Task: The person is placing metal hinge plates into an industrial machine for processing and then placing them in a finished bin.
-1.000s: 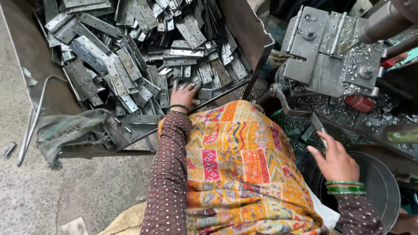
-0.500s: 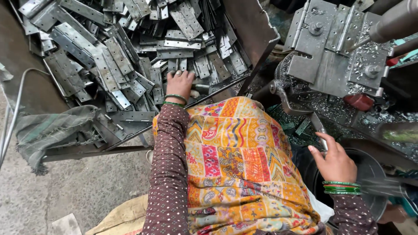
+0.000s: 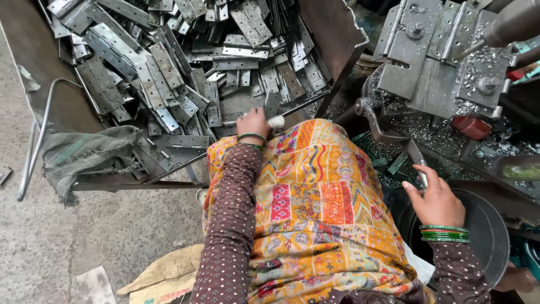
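Left hand [image 3: 254, 122], centre of frame just above the patterned cloth [image 3: 315, 202]: fingers curled around something at the near edge of the hinge pile, a pale strip [image 3: 276, 120] sticking out to its right. Fingertips are hidden from this angle, so can't tell exactly what it grips.

Hinge plates [image 3: 185, 67]: grey flat metal pieces, heaped loose in a big metal tray [image 3: 332, 31] filling the upper left and upper middle of frame. A grey sack [image 3: 84, 155] is draped over the tray's near left edge.

Right hand [image 3: 436, 200], lower right: fingers closed on a narrow metal piece [image 3: 419, 169] that runs up and left from the fingertips. Green bangles at the wrist. The hand is over the rim of a dark round bin [image 3: 486, 236].

Press fixture [image 3: 433, 62], upper right: grey steel block with bolts, covered in metal shavings, red part [image 3: 471, 126] just below it.

Lower left: concrete floor [image 3: 67, 242], with cardboard [image 3: 163, 278] lying near the sleeve.
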